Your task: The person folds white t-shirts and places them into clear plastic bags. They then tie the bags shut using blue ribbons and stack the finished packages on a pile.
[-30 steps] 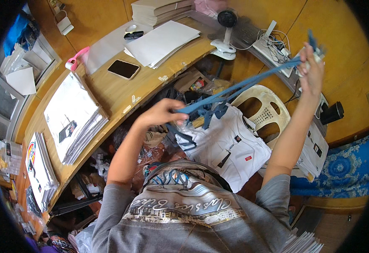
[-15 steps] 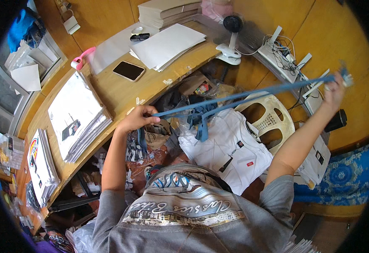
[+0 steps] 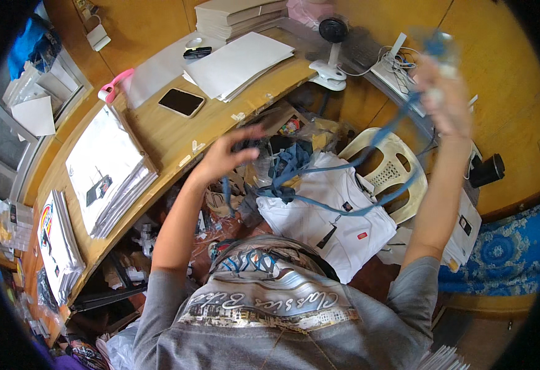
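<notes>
A long blue fabric strip (image 3: 344, 213) hangs in loose loops from my right hand (image 3: 446, 102), which is raised at the right. That hand is smeared by motion, but its fingers are closed around the strip's bunched end. My left hand (image 3: 227, 154) is near the desk's front edge, its fingers apart and nothing held in them. Below, the strip runs down to a blue fabric tangle (image 3: 291, 160) between the desk and the chair. Folded white T-shirts (image 3: 344, 237) with small dark prints lie in front of me, under the loops.
A curved wooden desk (image 3: 153, 132) holds a phone (image 3: 182, 102), white sheets (image 3: 239, 65), folded shirt stacks (image 3: 106, 172) and a pink tape dispenser (image 3: 116, 85). A clip-on fan (image 3: 332, 55) grips its edge. A cream plastic chair (image 3: 399, 166) and a black cup (image 3: 487, 171) are at the right.
My left hand has let go of the strip and opened. The right hand has moved up and inward, and the strip, taut before, now sags in loops.
</notes>
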Demonstrator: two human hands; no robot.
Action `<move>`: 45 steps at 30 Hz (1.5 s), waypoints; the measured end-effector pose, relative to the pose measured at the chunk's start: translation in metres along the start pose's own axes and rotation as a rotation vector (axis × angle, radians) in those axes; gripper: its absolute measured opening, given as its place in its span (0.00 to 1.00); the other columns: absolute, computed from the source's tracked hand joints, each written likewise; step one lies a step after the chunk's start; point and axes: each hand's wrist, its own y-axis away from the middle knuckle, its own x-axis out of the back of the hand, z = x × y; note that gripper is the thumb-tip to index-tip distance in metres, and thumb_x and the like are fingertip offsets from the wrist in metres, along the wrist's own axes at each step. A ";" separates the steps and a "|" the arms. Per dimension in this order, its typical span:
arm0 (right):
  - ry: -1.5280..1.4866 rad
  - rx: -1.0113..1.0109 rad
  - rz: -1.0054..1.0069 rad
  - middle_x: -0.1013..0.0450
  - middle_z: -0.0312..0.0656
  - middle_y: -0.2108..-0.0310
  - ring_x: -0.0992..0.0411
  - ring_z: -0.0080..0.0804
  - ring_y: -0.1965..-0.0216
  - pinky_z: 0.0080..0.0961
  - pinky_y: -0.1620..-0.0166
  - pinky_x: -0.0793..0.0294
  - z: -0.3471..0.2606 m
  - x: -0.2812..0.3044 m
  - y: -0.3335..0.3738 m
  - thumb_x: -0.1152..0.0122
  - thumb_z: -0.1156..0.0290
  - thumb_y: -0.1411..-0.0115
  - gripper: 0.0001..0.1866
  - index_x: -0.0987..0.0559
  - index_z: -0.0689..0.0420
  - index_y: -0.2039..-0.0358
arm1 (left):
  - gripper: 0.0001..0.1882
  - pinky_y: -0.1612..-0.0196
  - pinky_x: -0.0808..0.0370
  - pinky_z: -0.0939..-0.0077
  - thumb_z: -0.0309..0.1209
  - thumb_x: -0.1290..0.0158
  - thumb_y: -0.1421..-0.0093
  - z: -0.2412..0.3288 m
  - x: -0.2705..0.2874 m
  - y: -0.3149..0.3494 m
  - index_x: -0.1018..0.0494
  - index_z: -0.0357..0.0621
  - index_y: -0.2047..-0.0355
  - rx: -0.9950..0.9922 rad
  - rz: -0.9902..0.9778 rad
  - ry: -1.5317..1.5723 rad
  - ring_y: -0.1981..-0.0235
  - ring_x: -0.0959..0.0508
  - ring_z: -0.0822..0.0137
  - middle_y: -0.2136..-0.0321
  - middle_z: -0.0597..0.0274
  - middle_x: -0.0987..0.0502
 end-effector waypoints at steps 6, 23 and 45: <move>-0.109 -0.036 -0.401 0.32 0.40 0.84 0.37 0.18 0.90 0.10 0.88 0.39 0.018 -0.115 -0.004 0.52 0.73 0.48 0.08 0.34 0.62 0.67 | 0.16 0.67 0.45 0.83 0.35 0.51 0.49 0.117 -0.024 -0.042 0.37 0.39 0.63 -0.168 -0.162 0.582 0.71 0.39 0.77 0.72 0.67 0.34; -0.574 0.028 0.505 0.34 0.38 0.77 0.35 0.21 0.80 0.10 0.81 0.34 0.081 0.171 -0.060 0.50 0.74 0.48 0.05 0.31 0.59 0.69 | 0.12 0.82 0.47 0.89 0.36 0.56 0.44 -0.058 0.022 0.064 0.30 0.39 0.74 0.446 -0.294 0.460 0.84 0.42 0.81 0.85 0.73 0.37; -0.382 -0.781 -0.474 0.41 0.30 0.85 0.47 0.12 0.90 0.08 0.89 0.50 0.202 -0.141 0.113 0.58 0.62 0.43 0.16 0.31 0.63 0.65 | 0.13 0.84 0.47 0.90 0.32 0.55 0.45 -0.039 -0.036 0.028 0.31 0.41 0.61 0.388 -0.238 0.489 0.85 0.40 0.83 0.85 0.73 0.33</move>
